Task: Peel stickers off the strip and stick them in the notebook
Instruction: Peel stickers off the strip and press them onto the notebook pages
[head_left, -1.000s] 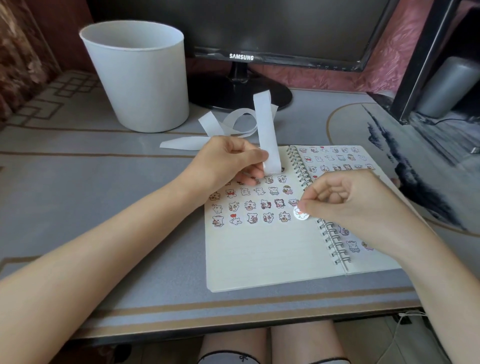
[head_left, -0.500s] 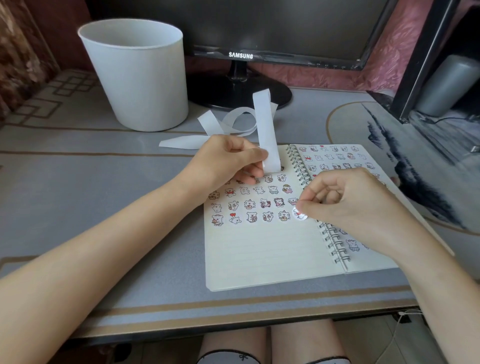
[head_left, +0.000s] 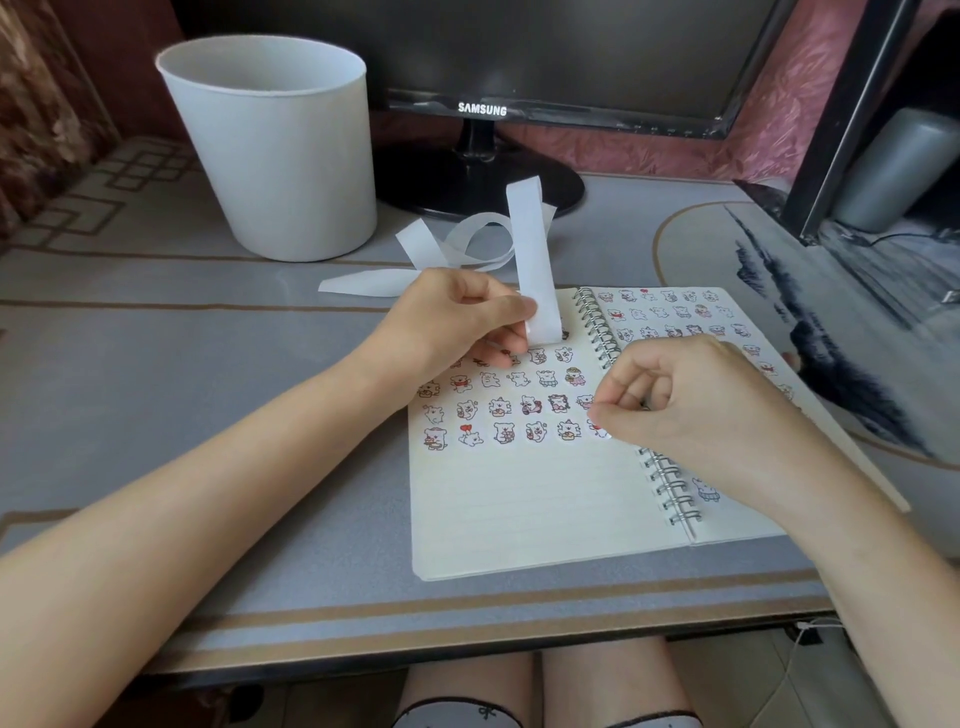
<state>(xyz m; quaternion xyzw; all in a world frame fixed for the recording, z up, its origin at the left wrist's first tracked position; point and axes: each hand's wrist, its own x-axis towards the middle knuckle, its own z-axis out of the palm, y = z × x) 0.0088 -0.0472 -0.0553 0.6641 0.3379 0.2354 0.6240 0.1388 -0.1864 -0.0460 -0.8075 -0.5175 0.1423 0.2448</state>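
While your left hand (head_left: 457, 322) pinches the white paper strip (head_left: 532, 260) upright above centre frame, your right hand (head_left: 691, 400), fingers curled, pinches a small cartoon sticker (head_left: 597, 429) onto the open spiral-bound lined notebook (head_left: 519, 509), ending the lowest row; the lower page awaits more.

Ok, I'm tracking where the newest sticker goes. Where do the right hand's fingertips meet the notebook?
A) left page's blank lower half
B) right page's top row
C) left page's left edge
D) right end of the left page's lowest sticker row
D: the right hand holds a sticker at the right end of the left page's lowest row, beside the spiral binding.
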